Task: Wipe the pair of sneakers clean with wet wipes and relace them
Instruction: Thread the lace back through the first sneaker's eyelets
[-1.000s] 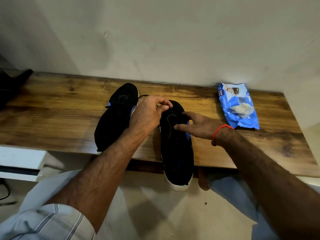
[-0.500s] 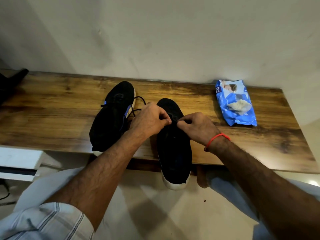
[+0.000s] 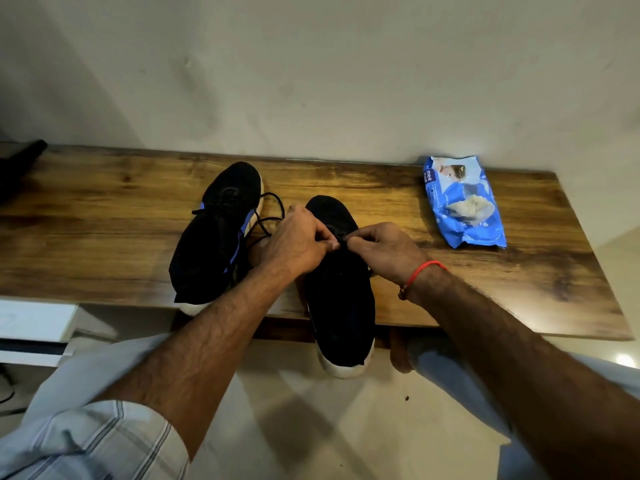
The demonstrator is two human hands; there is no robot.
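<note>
Pinching the black lace (image 3: 341,238) over my right sneaker (image 3: 341,296), left hand (image 3: 298,244) and right hand (image 3: 382,249) both curled tight

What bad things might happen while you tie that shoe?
The right sneaker hangs partly over the table edge, so a hard tug by the left hand and right hand on its lace might tip it to the floor. The left sneaker has a loose lace trailing beside the left hand, which might snag. The wet wipes pack looks open, so the wipes may dry out.
</note>
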